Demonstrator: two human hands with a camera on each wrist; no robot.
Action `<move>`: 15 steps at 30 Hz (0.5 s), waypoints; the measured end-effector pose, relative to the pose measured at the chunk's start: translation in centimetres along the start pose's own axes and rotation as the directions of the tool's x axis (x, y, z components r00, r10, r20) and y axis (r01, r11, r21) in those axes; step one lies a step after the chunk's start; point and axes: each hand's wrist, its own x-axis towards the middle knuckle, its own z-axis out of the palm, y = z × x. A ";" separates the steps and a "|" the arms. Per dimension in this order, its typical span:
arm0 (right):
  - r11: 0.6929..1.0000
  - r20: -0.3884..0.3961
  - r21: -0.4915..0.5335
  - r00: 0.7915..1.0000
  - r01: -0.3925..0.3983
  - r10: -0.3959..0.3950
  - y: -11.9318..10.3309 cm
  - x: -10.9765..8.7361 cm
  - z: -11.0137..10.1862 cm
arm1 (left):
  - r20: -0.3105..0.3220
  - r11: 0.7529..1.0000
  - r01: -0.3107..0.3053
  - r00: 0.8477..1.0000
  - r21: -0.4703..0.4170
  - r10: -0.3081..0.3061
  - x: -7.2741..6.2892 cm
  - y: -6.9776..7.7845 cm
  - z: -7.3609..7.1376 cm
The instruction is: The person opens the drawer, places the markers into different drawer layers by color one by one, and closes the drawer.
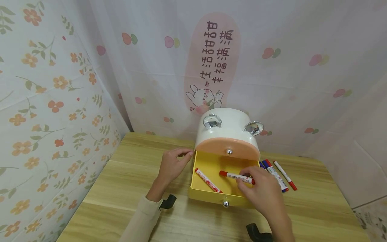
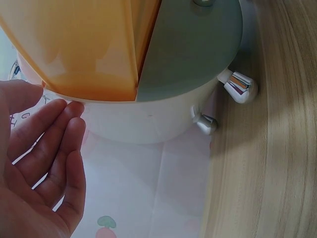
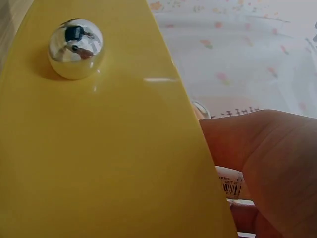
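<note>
A white cabinet (image 1: pixel 225 121) stands with its yellow lower drawer (image 1: pixel 208 195) pulled out. My right hand (image 1: pixel 264 190) reaches over the drawer's right side and pinches a red-capped white marker (image 1: pixel 232 175) between thumb and fingers. Part of that marker's barcode label (image 3: pixel 231 184) shows in the right wrist view, beside the drawer front. Another red marker (image 1: pixel 208 180) lies slantwise in the drawer's left part. Beside the drawer's left wall is my left hand (image 1: pixel 173 164), its fingers loosely bent and holding nothing. Its fingertips are at the cabinet's edge; whether they touch cannot be told.
Several blue and red markers (image 1: pixel 276 174) lie on the wooden table (image 1: pixel 133 171) right of the drawer, one red marker (image 1: pixel 285 175) a little apart. The orange upper drawer (image 1: pixel 211 145) is closed. A patterned curtain (image 1: pixel 151 84) hangs behind.
</note>
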 end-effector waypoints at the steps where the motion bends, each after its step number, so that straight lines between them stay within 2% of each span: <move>1: 1.000 0.009 0.000 1.000 -0.006 0.006 -0.1 0.0 0.1 | 0.000 1.000 0.001 1.000 0.001 -0.001 0.0 0.0 0.0; 6: 1.000 0.039 0.000 0.999 -0.023 0.023 -0.2 0.1 0.3 | -0.001 1.000 0.003 1.000 -0.004 -0.003 0.0 0.0 0.0; 15: 1.000 0.037 -0.011 0.999 -0.013 0.014 -0.3 0.2 0.6 | 0.000 1.000 0.014 1.000 -0.008 -0.014 0.0 0.0 0.0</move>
